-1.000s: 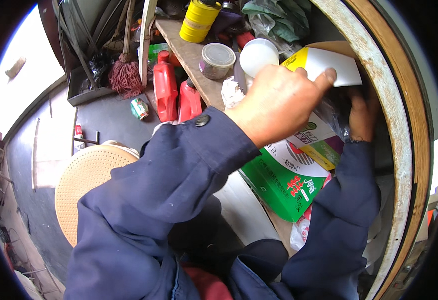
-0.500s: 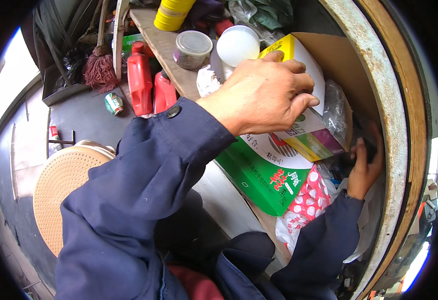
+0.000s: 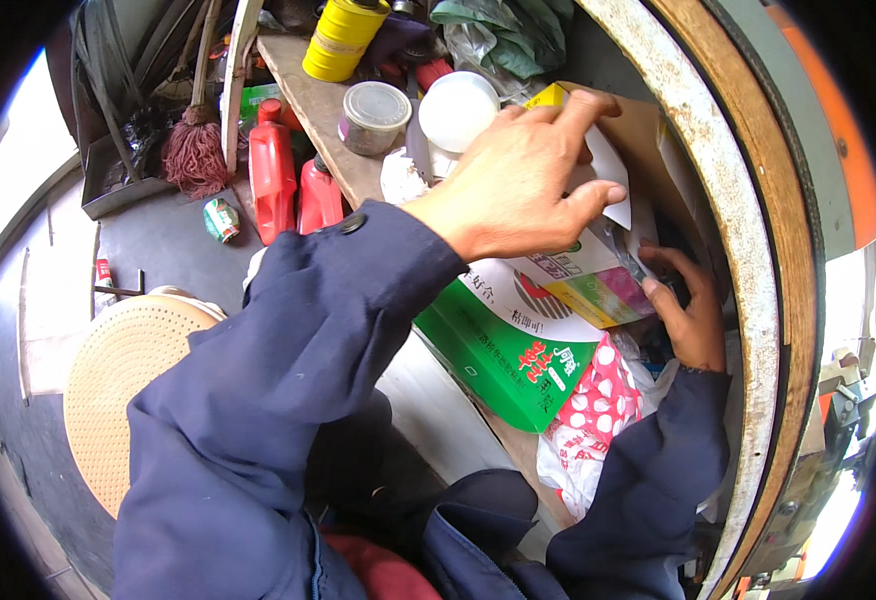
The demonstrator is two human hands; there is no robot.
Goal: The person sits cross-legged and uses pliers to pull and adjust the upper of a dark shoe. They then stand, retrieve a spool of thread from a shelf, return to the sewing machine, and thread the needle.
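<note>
My left hand (image 3: 518, 185) grips the upper flap of an open cardboard box (image 3: 603, 295), its fingers bent over the white and yellow flap (image 3: 608, 150). My right hand (image 3: 693, 315) holds the box's right end, thumb on the edge and fingers curled into the opening, where clear plastic is partly visible. Under the box lies a green and white printed packet (image 3: 493, 365). Below my right hand is a red and white dotted plastic bag (image 3: 598, 400), partly hidden by my sleeve.
A wooden shelf (image 3: 298, 80) holds a yellow can (image 3: 343, 40), a lidded tub (image 3: 368, 118) and a white round container (image 3: 458, 112). Red jugs (image 3: 270, 175), a mop (image 3: 195, 155) and a perforated stool (image 3: 118, 390) are at left. A rusty curved frame (image 3: 753, 260) bounds the right.
My right hand has come out from behind the flap, dropped, then moved up and left onto the box's end. My left hand stays on the flap, which has shifted. The view has moved slightly.
</note>
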